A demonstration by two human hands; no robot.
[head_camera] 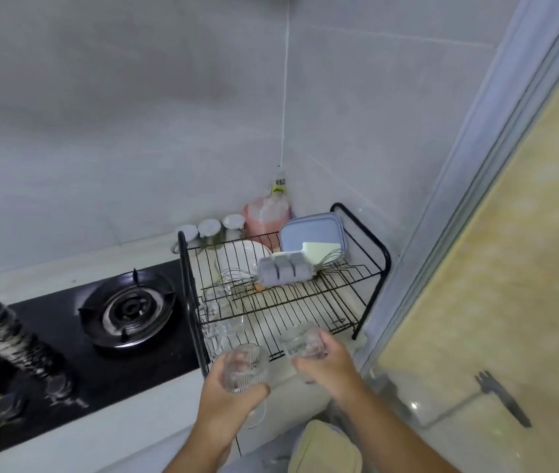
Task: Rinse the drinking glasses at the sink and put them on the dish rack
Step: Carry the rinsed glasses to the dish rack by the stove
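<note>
Left hand [228, 396]: fingers and thumb curled round a ribbed glass [245, 367], gripping it low on the wall. The glass sits just in front of the rack [305, 303], near its front-left corner, above the counter [155, 435].

Right hand [327, 368]: fingers wrapped round a second glass [302, 341], held over the rack's front edge. It looks tipped away from me; blur prevents saying whether it touches the wires.

The two glasses are near each other, not touching.

Rack: black wire, standing on the counter in the tiled corner. More clear glassware [220, 324] sits at its front left; too transparent to count. Further back on the shelf: a white plate [249, 252], a whisk [237, 278], a grey holder [284, 273], and blue lids [312, 232] leaning at the rear.

Behind the rack: three white-capped jars [209, 228] and a pink bottle [266, 216] against the wall.

Left of the rack: a black stove [66, 336] with one burner [127, 308]. Dark blurred objects at far left, not identifiable.
</note>
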